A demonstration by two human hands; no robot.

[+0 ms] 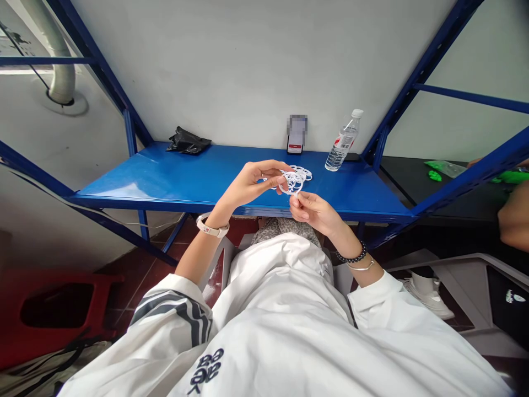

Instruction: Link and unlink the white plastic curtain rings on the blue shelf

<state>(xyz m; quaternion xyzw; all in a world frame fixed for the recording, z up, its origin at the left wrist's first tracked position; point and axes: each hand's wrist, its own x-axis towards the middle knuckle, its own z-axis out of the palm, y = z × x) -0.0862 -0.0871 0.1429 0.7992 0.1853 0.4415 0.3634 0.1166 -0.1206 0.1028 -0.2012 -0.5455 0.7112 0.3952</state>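
A loose tangle of thin white cord [298, 177] hangs between my two hands, just above the front part of the blue table [198, 179]. My left hand [261, 181] curls around the cord's left side, thumb and fingers closed on its loops. Below and to the right, my right hand [313, 210] pinches a strand of the same cord between thumb and forefinger. Part of the bundle is hidden behind the left fingers. Whether some loops rest on the tabletop, I cannot tell.
A phone [296, 135] leans on the wall behind the cord. To its right stands a water bottle [344, 140]; a black plastic bag [188, 141] lies at the back left. Blue metal posts [131, 132] flank the table. Another person's arm [514, 215] shows at far right, near green items [435, 175].
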